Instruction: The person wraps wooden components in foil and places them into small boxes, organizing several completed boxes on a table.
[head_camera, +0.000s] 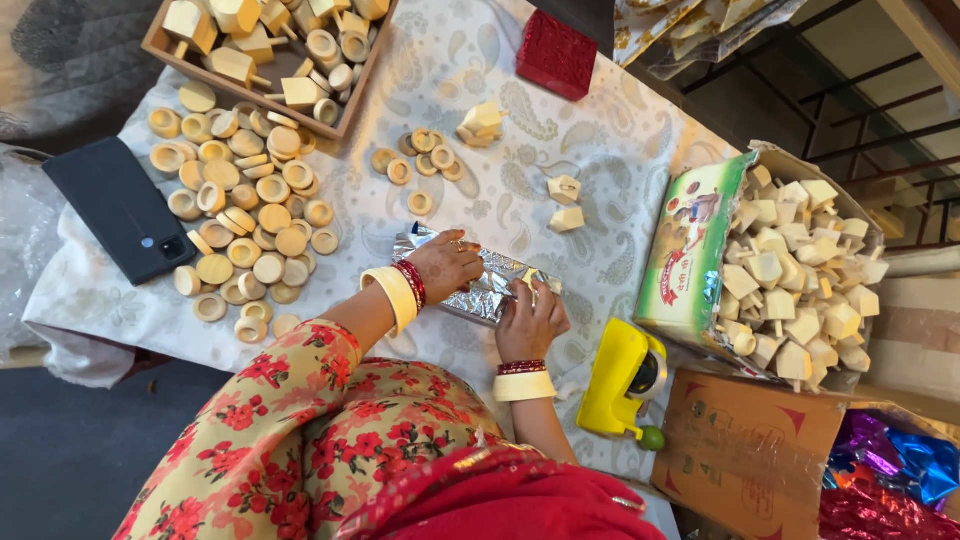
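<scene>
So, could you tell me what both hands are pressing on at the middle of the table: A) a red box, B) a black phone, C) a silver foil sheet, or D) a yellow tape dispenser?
C: the left hand and the right hand both rest on the crinkled silver foil sheet, which is folded around a wooden block.

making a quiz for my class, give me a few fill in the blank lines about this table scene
1. Both hands, the left hand and the right hand, rest on a sheet of silver ____.
2. The tape dispenser near the right hand is ____ in colour.
3. The phone lies at the table's ____ edge as the picture shows it.
4. The wooden tray sits at the ____ of the picture.

Missing words: foil; yellow; left; top
</scene>
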